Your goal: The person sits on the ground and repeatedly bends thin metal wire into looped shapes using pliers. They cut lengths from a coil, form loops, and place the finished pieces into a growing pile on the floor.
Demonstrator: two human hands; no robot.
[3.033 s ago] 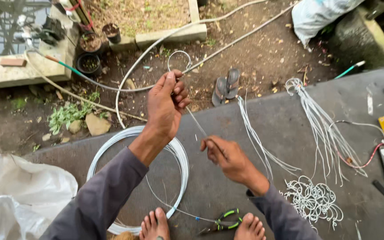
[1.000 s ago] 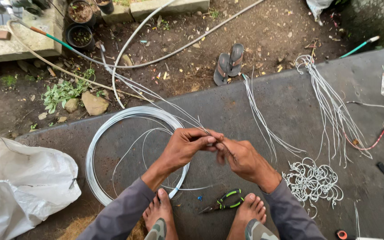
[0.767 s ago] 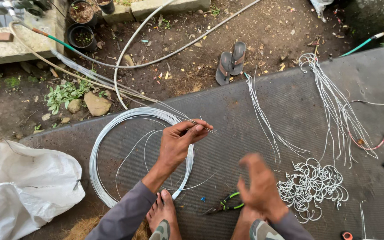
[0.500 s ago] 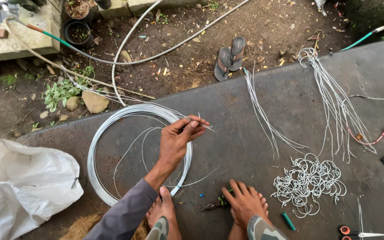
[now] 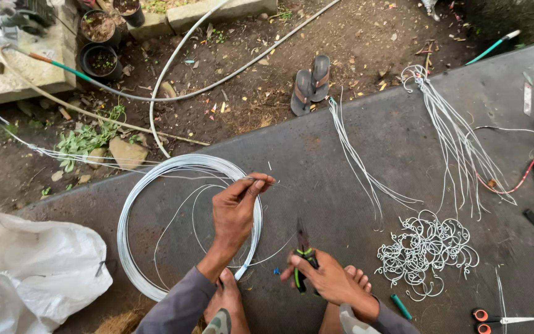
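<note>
The left hand (image 5: 237,210) pinches the end of a thin wire (image 5: 261,180) between thumb and fingertips, above the wire coil (image 5: 156,179). Right of it and nearer the person, the right hand (image 5: 326,281) closes its grip around green-handled pliers (image 5: 302,256). Farther right lies a pile of wire hooks (image 5: 428,250).

wire coil (image 5: 156,179): shiny metal | mat (image 5: 390,142): rough matt grey | bag (image 5: 32,266): white plastic
</note>
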